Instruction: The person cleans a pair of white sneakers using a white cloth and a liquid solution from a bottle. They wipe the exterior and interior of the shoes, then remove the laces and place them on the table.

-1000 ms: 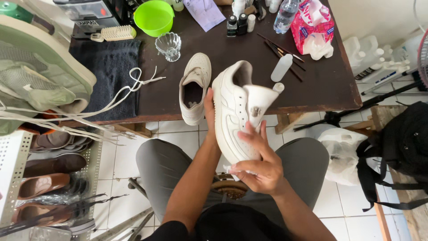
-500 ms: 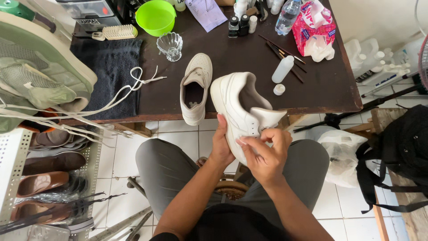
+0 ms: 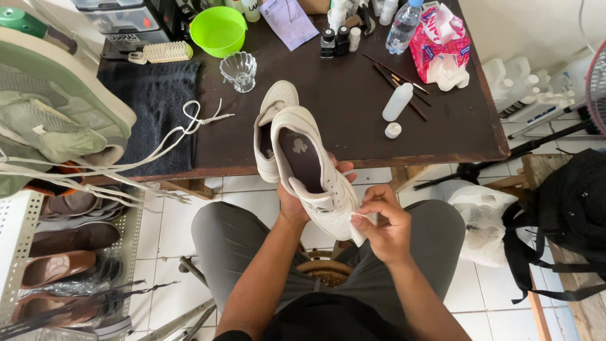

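My left hand (image 3: 297,201) grips a white sneaker (image 3: 314,169) from below, over my lap, with its opening turned up toward me. Pressed against the shoe's side near the toe is a small white cloth (image 3: 358,231), pinched in my right hand (image 3: 386,227). The second white sneaker (image 3: 268,126) lies on the dark wooden table (image 3: 353,126) just behind the held one. White laces (image 3: 170,142) trail from the table's left part off its front edge.
On the table are a black towel (image 3: 154,113), green bowl (image 3: 218,29), glass cup (image 3: 239,69), brush (image 3: 161,52), white bottle (image 3: 397,101) with its cap (image 3: 392,130), tissue pack (image 3: 440,43). A shoe rack (image 3: 63,252) stands left, a black bag (image 3: 568,221) right.
The held sneaker has turned from sole-side up to opening up, and my left hand shifted under it. My right hand moved from the heel to the shoe's lower side with the cloth.
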